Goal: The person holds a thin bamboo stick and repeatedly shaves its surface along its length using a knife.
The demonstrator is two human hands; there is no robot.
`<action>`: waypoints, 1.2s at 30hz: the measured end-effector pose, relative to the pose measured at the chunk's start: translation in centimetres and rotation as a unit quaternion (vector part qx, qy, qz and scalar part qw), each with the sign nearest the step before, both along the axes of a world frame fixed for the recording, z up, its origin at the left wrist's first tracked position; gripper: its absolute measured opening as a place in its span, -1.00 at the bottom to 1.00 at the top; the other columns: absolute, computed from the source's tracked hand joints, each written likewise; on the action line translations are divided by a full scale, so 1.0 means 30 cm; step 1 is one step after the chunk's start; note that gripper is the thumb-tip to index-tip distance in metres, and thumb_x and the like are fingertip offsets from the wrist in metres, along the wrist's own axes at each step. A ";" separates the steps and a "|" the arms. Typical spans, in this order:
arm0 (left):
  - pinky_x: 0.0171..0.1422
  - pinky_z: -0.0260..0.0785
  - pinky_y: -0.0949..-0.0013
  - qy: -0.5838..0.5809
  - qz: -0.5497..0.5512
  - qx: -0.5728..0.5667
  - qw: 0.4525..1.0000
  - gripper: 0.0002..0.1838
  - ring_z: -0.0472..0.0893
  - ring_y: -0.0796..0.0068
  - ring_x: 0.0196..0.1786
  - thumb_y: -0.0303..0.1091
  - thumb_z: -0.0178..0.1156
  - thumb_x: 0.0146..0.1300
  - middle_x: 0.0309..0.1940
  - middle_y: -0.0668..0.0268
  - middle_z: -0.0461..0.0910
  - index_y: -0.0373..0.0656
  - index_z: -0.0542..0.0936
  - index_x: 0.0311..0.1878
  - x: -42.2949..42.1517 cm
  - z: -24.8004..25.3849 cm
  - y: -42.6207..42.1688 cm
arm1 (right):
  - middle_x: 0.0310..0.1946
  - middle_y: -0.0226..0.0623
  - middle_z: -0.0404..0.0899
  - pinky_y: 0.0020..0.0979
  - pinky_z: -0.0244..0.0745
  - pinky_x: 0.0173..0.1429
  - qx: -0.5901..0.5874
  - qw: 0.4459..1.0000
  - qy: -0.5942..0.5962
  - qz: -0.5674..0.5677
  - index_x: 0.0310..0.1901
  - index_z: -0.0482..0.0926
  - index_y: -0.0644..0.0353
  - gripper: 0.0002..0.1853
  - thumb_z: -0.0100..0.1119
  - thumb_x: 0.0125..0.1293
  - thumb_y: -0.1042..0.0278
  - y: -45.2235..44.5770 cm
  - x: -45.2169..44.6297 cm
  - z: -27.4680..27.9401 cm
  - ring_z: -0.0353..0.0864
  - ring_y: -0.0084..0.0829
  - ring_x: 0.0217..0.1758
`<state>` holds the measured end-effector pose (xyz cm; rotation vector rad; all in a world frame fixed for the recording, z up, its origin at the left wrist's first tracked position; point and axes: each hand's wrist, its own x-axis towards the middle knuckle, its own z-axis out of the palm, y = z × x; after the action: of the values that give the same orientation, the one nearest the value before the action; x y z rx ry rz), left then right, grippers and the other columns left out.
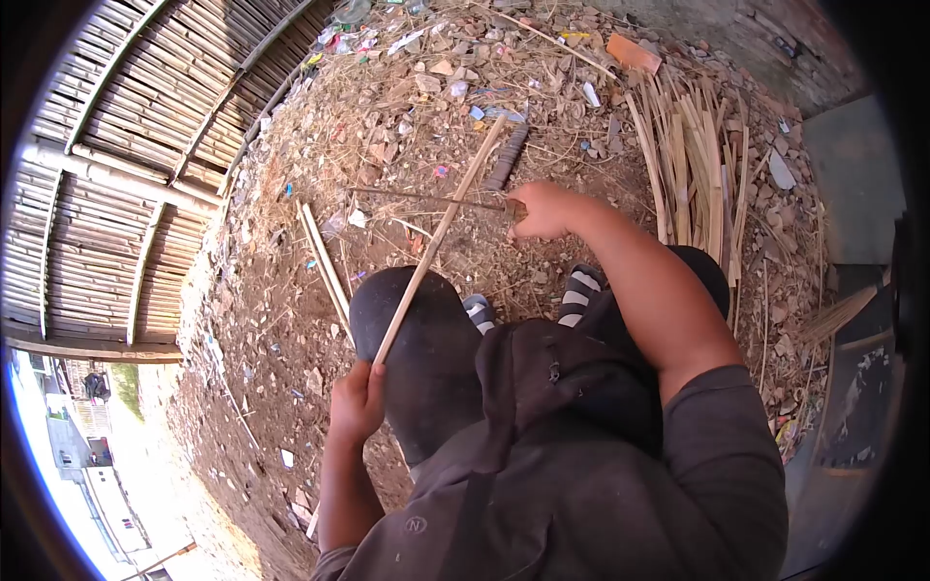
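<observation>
My left hand (357, 401) is closed round the lower end of a long pale bamboo strip (431, 247), which slants up and to the right across my left knee. In my right hand (544, 210) is the handle of a long thin dark blade (417, 198). The blade points left and crosses the strip above my knee; whether they touch, I cannot tell. Just above my right hand, a dark ridged rod (507, 157) lies on the ground.
A bundle of split bamboo strips (693, 174) lies at the right. More strips (325, 266) rest left of my knee. Rubble and litter cover the ground, with a brick (634, 54) near the back wall. A bamboo wall (126, 194) stands at the left.
</observation>
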<state>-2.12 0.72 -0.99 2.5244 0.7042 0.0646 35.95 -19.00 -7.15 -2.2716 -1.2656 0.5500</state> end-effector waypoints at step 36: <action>-0.42 0.35 -0.08 0.006 0.004 0.057 0.998 -0.64 0.57 -0.20 -0.50 -0.14 0.05 0.51 -0.61 -0.06 0.53 -0.21 0.45 -0.36 -0.003 -0.024 -0.013 | -0.11 -0.02 0.70 -0.09 0.55 0.10 -0.052 0.997 0.033 0.051 0.01 0.66 0.15 -0.50 0.41 0.13 -0.01 -0.001 -0.081 0.141 0.68 -0.02 0.01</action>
<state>-2.21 0.33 -1.71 2.6325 0.7338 0.0940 33.52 -19.02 -2.91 -2.2618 -1.3543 0.7359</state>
